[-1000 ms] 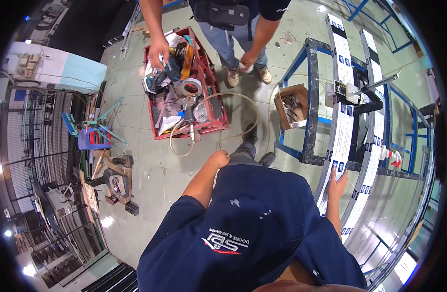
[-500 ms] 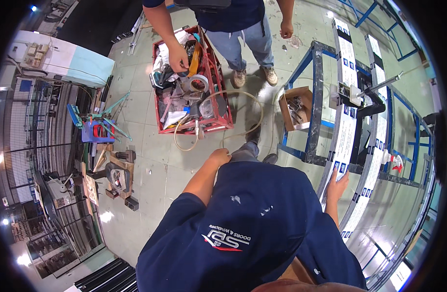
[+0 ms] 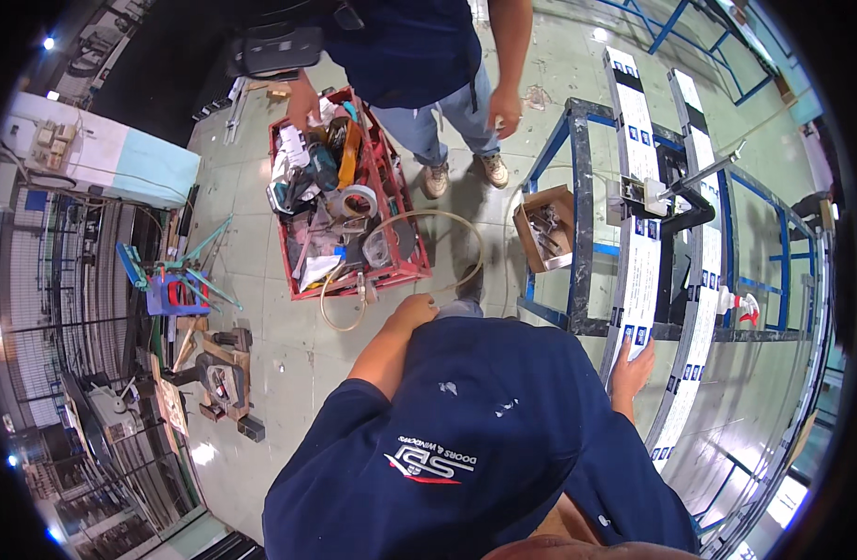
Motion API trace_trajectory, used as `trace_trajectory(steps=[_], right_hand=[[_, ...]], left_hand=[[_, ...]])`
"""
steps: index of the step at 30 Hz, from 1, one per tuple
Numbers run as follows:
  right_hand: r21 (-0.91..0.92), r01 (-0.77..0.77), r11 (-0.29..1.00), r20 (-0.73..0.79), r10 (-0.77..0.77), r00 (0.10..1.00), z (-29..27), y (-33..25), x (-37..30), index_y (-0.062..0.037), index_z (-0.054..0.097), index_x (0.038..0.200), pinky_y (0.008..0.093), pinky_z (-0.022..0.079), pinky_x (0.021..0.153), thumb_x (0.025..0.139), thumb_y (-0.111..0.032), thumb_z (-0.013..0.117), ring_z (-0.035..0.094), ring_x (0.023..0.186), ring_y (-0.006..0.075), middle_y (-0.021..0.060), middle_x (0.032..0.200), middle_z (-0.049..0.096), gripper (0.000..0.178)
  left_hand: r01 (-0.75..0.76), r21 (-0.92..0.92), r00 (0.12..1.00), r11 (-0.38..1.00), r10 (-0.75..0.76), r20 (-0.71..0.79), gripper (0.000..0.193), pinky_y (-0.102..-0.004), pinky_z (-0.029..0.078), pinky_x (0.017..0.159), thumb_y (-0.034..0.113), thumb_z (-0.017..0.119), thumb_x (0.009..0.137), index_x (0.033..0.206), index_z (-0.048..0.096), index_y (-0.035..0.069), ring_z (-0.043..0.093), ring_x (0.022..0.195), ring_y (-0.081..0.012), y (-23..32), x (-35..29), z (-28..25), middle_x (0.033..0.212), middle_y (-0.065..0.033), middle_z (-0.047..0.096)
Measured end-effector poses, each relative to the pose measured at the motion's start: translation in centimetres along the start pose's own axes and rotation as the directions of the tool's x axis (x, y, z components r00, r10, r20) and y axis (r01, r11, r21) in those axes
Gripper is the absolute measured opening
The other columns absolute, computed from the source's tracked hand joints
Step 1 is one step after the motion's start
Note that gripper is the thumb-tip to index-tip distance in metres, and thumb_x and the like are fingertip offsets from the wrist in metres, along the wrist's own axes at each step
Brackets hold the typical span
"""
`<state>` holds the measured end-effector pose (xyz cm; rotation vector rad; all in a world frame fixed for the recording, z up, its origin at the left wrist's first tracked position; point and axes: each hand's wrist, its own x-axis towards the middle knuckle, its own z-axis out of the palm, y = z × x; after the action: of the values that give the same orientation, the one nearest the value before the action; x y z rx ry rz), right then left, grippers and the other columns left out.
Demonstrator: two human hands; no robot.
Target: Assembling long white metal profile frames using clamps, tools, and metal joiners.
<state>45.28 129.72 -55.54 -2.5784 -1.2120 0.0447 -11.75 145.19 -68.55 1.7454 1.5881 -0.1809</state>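
My right hand [image 3: 633, 368] is closed around the edge of a long profile [image 3: 641, 266] wrapped in printed white film, near its close end. A second wrapped profile [image 3: 704, 247] runs alongside it to the right. Both lie across a blue and black metal stand [image 3: 581, 205]. A clamp [image 3: 654, 196] with a long screw sits on the nearer profile. My left hand [image 3: 415, 309] rests low against my leg, beside a clear hose [image 3: 482, 245]; its fingers are mostly hidden.
A co-worker stands ahead, one hand [image 3: 302, 101] over a red tool crate [image 3: 419, 271] holding a teal power tool [image 3: 324, 168] and a tape roll [image 3: 358, 202]. An open cardboard box [image 3: 561, 224] sits by the stand. At left is a blue bin [image 3: 172, 297]; a spray bottle [image 3: 746, 307] is at right.
The co-worker's hand has drawn back from among the tools to the crate's far edge. My view has shifted slightly. Both my hands stay in place, the right one on the profile.
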Motion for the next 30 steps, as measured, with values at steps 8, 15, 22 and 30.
trace_trajectory(steps=[8, 15, 22, 30], right_hand=[[-0.014, -0.098, 0.995, 0.059, 0.099, 0.993, -1.2, -1.7, -0.2, -0.0030, 0.047, 0.162, 0.0551, 0.044, 0.115, 0.108, -0.055, 0.065, 0.056, 0.137, 0.0483, 0.0273, 0.147, 0.060, 0.078], [0.037, -0.017, 0.999, 0.074, 0.014, 0.997, -0.1, -1.2, 1.0, -0.0002, 0.047, 0.163, 0.0536, 0.042, 0.119, 0.108, -0.055, 0.066, 0.055, 0.141, 0.0478, 0.0288, 0.151, 0.058, 0.080], [0.010, -0.197, 0.980, 0.245, 0.189, 0.951, -1.0, -1.7, 1.8, 0.0037, 0.043, 0.166, 0.0504, 0.038, 0.127, 0.108, -0.056, 0.066, 0.050, 0.151, 0.0457, 0.0308, 0.162, 0.053, 0.086], [0.073, -0.250, 0.965, 0.308, 0.217, 0.927, -0.3, -2.7, 3.0, 0.0050, 0.045, 0.164, 0.0489, 0.038, 0.127, 0.108, -0.056, 0.067, 0.051, 0.150, 0.0450, 0.0316, 0.160, 0.054, 0.086]], left_hand=[[-0.049, -0.060, 0.393, 0.997, -0.036, -0.919, 0.026, -0.0495, 0.059, 0.071, 0.031, 0.076, 0.101, 0.091, 0.078, 0.007, 0.076, 0.077, -0.0386, 0.0, 0.7, -21.5, 0.086, -0.0160, 0.078], [0.562, -0.219, 0.414, 0.798, -0.501, -0.760, 0.033, -0.0476, 0.061, 0.089, 0.029, 0.075, 0.095, 0.107, 0.081, -0.001, 0.079, 0.106, -0.0417, -15.6, 6.8, -37.7, 0.109, -0.0247, 0.081], [0.747, 0.028, 0.629, 0.665, -0.692, -0.353, 0.037, -0.0501, 0.062, 0.100, 0.019, 0.072, 0.091, 0.122, 0.082, 0.001, 0.076, 0.124, -0.0399, -20.8, 9.8, -42.8, 0.131, -0.0223, 0.079], [0.752, 0.038, 0.623, 0.658, -0.691, -0.368, 0.036, -0.0511, 0.061, 0.102, 0.018, 0.068, 0.096, 0.126, 0.080, 0.002, 0.074, 0.126, -0.0431, -24.9, 8.7, -44.6, 0.132, -0.0238, 0.078]])
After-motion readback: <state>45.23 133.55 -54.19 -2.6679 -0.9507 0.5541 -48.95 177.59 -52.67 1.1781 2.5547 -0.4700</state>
